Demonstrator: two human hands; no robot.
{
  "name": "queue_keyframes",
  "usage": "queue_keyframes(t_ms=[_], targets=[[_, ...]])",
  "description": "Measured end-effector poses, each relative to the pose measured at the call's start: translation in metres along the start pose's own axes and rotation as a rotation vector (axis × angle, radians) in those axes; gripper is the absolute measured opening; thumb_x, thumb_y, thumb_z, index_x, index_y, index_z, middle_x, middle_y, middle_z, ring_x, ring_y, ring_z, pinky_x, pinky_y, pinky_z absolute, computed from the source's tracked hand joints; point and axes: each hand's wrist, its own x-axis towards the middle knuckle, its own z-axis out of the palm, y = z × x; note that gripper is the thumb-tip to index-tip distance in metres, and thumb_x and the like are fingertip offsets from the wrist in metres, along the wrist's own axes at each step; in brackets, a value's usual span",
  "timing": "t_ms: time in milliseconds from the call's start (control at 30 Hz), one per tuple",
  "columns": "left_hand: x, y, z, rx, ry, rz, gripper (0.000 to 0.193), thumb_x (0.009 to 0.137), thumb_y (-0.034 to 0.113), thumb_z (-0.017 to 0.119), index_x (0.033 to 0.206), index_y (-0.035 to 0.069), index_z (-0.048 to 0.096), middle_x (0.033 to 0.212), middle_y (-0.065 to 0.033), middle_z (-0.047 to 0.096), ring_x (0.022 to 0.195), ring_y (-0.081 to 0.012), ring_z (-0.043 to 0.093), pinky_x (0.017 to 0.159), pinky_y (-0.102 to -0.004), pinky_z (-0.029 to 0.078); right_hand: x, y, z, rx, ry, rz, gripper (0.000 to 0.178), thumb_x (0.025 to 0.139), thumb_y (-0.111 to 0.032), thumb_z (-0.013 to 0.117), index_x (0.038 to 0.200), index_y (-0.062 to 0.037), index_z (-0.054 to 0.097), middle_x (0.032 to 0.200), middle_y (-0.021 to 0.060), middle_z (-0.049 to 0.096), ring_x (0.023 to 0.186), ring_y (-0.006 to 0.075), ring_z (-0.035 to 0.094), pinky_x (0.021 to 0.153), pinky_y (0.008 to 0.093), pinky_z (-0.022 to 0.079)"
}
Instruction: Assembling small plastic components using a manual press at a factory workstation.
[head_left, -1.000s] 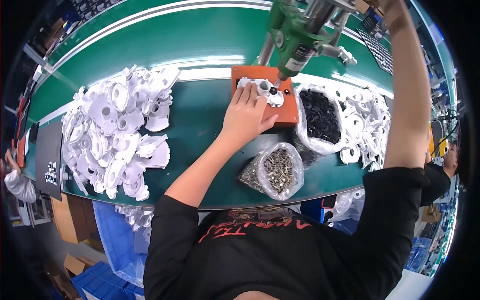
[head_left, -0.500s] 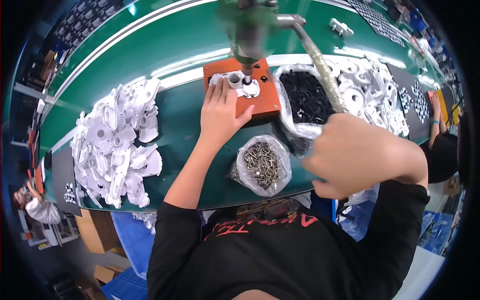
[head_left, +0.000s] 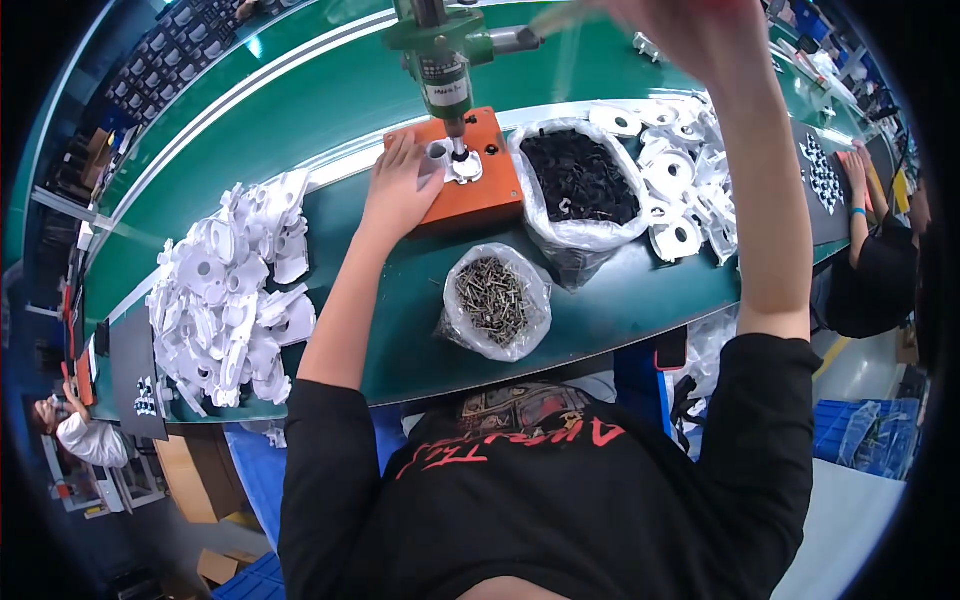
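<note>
A white plastic part [head_left: 466,168] with a round cup sits on an orange block [head_left: 470,208], under the tip of a green bench press [head_left: 447,75]. My left hand [head_left: 400,190] holds the part's left side, fingers along its far edge and thumb at its near side. My right hand [head_left: 690,35] is raised at the upper edge, blurred and partly cut off. It is closed around the end of the press lever [head_left: 560,22], which also smears with motion. The press tip meets the part beside the cup; whether it presses on it I cannot tell.
An open bag of screws [head_left: 495,305] stands near me, with a bag of black pieces [head_left: 580,180] beyond it. White plastic parts are heaped at left [head_left: 230,290] and right [head_left: 685,180]. A co-worker's arm [head_left: 858,195] is at far right.
My right hand has swung up and away from beside the screw bag, the lever rising with it. My left thumb has moved in against the white part. The whole view has shifted slightly.
</note>
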Motion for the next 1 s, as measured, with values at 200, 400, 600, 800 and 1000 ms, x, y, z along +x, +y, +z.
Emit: queue_keyframes(t_ms=[200, 400, 600, 800, 1000], targets=[[0.032, 0.003, -0.03, -0.124, -0.316, 0.015, 0.048, 0.082, 0.033, 0.059, 0.122, 0.008, 0.051, 0.126, -0.0189, 0.051, 0.125, -0.0354, 0.043, 0.107, -0.0443, 0.029, 0.075, 0.023, -0.055, 0.138, 0.584, 0.317, 0.022, 0.089, -0.033, 0.056, 0.085, -0.012, 0.058, 0.069, 0.0001, 0.059, 0.06, 0.0135, 0.054, 0.055, 0.0264, 0.042], [0.05, 0.017, -0.078, -0.172, -0.489, -0.103, 0.041, 0.077, 0.033, 0.063, 0.104, 0.003, 0.056, 0.107, -0.0159, 0.058, 0.102, -0.0334, 0.056, 0.089, -0.0395, 0.044, 0.009, 0.121, -0.052, -0.618, 0.552, 0.116, 0.021, 0.086, -0.03, 0.06, 0.091, -0.0099, 0.061, 0.076, 0.0059, 0.062, 0.068, 0.0155, 0.059, 0.061, 0.0295, 0.047], [0.051, -0.027, -0.107, -0.599, -0.558, -0.382, 0.021, 0.08, 0.02, 0.063, 0.092, 0.004, 0.058, 0.07, -0.0013, 0.056, 0.058, -0.0068, 0.046, 0.048, -0.0243, 0.035, -0.145, 0.055, 0.034, -1.207, 0.471, 0.295, 0.038, 0.086, -0.016, 0.061, 0.121, -0.0034, 0.054, 0.11, 0.0101, 0.061, 0.104, 0.0219, 0.055, 0.091, 0.0323, 0.041], [0.055, -0.084, -0.093, -0.703, -0.008, -0.648, 0.02, 0.088, 0.016, 0.062, 0.1, 0.0, 0.06, 0.08, -0.0061, 0.062, 0.068, -0.0119, 0.061, 0.058, -0.0235, 0.046, -0.316, 0.075, 0.074, -1.113, 0.935, 0.711, 0.019, 0.085, -0.007, 0.059, 0.102, 0.0007, 0.061, 0.086, 0.0077, 0.058, 0.077, 0.0165, 0.056, 0.07, 0.0277, 0.044], [0.026, -0.11, -0.086, -0.627, 0.145, -0.6, 0.041, 0.087, 0.026, 0.063, 0.116, -0.002, 0.055, 0.098, -0.0132, 0.065, 0.093, -0.0198, 0.062, 0.08, -0.0308, 0.048, -0.336, 0.102, 0.115, -0.894, 1.228, 0.677, 0.024, 0.088, -0.006, 0.057, 0.11, 0.0042, 0.057, 0.097, 0.0095, 0.061, 0.079, 0.0138, 0.059, 0.069, 0.0255, 0.048]])
